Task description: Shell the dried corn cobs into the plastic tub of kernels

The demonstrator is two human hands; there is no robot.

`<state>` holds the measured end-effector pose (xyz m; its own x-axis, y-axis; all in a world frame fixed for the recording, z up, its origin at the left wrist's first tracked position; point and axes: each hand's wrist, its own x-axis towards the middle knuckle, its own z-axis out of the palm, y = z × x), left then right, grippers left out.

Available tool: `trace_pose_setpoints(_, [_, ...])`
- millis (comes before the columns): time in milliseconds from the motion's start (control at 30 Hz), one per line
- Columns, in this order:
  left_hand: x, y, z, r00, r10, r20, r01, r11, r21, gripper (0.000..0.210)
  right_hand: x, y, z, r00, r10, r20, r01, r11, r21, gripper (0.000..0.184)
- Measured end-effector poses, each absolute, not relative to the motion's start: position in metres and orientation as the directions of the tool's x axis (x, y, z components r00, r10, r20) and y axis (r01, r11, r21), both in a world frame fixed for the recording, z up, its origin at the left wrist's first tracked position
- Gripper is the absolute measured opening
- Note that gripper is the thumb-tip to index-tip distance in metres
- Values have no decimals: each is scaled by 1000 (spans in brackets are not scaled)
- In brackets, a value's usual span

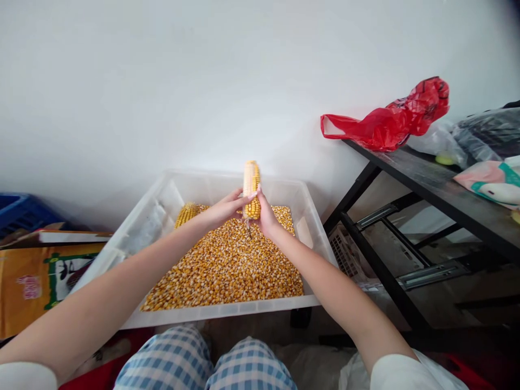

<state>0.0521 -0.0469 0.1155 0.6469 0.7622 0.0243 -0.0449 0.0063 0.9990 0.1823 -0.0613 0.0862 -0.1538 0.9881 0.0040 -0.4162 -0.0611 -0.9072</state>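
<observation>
Both my hands grip one corn cob (252,181), held nearly upright over a plastic bin. Its left side is stripped pale, while yellow kernels still sit in rows on its right side. My left hand (232,207) holds it from the left, with the thumb across its front. Around the lower right of the cob, my right hand (267,214) is closed, its thumb pressed on the kernels. Loose corn kernels (231,265) cover the bottom of the translucent bin (280,305). Another corn cob (186,214) with kernels lies at the bin's back left.
A black metal-framed table (430,179) stands at the right, with a red plastic bag (390,122) and other bags on top. To the left are a yellow cardboard box (24,281) and a blue crate (28,214). A white wall (182,81) rises behind the bin.
</observation>
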Motion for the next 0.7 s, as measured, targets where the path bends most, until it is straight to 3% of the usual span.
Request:
trace_pose_setpoints(67, [58,-50,111,588,808,-43,-9,59,998,53,182,-58,84,-26,998,50,-436,34,-899,50])
trace_pose_setpoints(167, [62,-52,108,571,820,-41,-17,63,998,51,187,-52,82,125,982,141,-324,175,-930,42])
trace_pose_setpoints(267, [60,-50,108,563,826,15,29,-38,999,51,194,-45,82,273,951,144,-206,204,-957,36])
trace_pose_setpoints(333, [58,-48,108,555,830,65,161,-183,970,53,200,-40,84,354,933,60,-270,163,-949,37])
trace_pose_setpoints(433, [57,-47,105,541,815,209,415,-474,777,54,210,-36,88,295,951,-96,-519,75,-852,37])
trace_pose_setpoints(533, [59,-49,102,552,778,300,538,-607,585,55,217,-35,92,182,972,-150,-660,8,-752,31])
trace_pose_setpoints(700, [65,-61,100,585,756,293,575,-642,507,53,213,-40,96,175,970,-170,-702,2,-712,22])
